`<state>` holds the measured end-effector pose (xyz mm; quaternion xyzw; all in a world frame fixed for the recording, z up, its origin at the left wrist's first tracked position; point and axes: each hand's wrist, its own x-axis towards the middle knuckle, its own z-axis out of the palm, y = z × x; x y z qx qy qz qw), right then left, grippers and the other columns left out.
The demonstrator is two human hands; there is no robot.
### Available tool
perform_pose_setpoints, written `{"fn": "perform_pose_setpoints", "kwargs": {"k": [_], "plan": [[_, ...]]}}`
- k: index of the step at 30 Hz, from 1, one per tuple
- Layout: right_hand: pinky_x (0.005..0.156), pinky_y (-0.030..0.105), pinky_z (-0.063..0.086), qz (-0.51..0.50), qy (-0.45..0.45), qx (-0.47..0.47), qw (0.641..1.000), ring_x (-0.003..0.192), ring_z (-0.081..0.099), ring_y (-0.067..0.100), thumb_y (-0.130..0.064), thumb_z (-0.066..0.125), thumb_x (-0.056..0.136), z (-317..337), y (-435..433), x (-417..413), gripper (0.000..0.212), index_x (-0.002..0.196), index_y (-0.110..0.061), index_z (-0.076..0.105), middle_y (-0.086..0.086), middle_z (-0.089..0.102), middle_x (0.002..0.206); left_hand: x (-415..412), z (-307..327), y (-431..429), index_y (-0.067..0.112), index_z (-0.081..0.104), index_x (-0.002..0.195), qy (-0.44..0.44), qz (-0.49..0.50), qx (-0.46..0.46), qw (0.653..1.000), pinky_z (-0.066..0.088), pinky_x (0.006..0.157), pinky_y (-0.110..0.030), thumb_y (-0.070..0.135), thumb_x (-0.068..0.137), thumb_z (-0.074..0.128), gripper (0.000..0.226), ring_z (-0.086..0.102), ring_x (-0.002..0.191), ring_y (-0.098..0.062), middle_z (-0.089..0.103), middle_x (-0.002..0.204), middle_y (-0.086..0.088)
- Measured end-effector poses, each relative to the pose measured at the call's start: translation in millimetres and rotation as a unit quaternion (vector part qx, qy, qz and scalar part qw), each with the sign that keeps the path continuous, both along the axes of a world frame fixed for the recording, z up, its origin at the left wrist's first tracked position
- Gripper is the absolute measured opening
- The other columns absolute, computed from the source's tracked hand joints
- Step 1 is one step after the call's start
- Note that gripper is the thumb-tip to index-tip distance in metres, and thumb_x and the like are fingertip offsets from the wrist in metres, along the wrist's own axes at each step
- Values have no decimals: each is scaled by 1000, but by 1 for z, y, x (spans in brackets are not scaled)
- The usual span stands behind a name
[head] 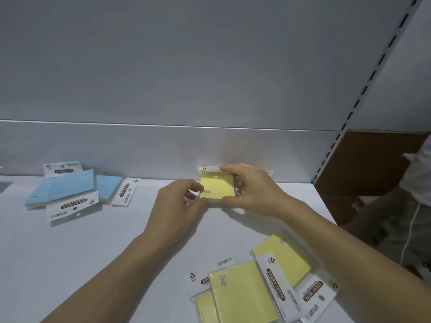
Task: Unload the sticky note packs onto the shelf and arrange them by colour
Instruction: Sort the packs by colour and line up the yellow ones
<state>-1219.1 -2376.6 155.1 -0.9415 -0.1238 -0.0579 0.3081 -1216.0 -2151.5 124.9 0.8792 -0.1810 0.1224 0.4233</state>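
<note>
glossy plastic-wrapped paper sticky note packs (pixel 247 297) on smooth matt shelf (pixel 93 252).

White shelf (pixel 93 252): one yellow pack (pixel 217 186) flat near the back wall, pinched between left hand (pixel 177 203) and right hand (pixel 251 194); blue packs (pixel 63 187) overlapping far left; spare yellow packs (pixel 256 287) heaped front right.

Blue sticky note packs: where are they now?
Head view: the blue packs lie far left on the shelf by the back panel, left of the left hand.
</note>
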Motion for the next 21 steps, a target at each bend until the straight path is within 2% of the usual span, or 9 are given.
{"fn": "perform_pose_setpoints", "kwargs": {"k": [4,9,12,14,17,21], "plan": [[89,20,50,3,-24,17,1000,106,58,7,-34,87,73,-3,-1,2,77,143,-26,55,-12,57,130,3,-2,0,28,72,99,-6,4,12,1000,51,72,-22,26,84,78,17,64,85,0,68,97,17],[93,25,51,5,-49,20,999,112,59,9,-34,87,73,-5,1,-1,76,141,-26,55,-9,60,132,1,-1,-1,26,72,98,-8,1,14,1000,50,71,-23,25,83,79,16,64,84,1,67,94,16],[87,15,46,15,-84,30,996,110,56,1,-38,88,70,1,-2,-6,78,140,-29,54,-8,61,126,-3,5,2,27,72,98,-19,-12,-2,1000,55,73,-26,22,84,79,16,65,87,0,69,96,18],[84,7,41,20,-95,33,995,107,53,-10,-43,87,68,7,-4,-13,80,140,-32,53,-12,60,124,-5,12,8,30,71,96,-23,-39,-14,999,55,73,-23,22,83,80,18,66,89,-1,70,94,20],[80,4,42,27,-74,24,997,106,50,-15,-53,84,64,10,-10,-31,87,142,-38,49,-27,53,122,-9,22,19,33,70,93,6,-123,-13,992,57,72,-24,28,79,84,20,69,88,-8,71,95,18],[83,6,46,50,-30,23,998,110,50,-17,-59,84,62,6,-11,-54,94,145,-44,42,-45,47,119,-6,33,33,33,72,95,115,-243,38,962,59,74,-32,43,76,81,23,71,86,-15,74,89,9]]}}
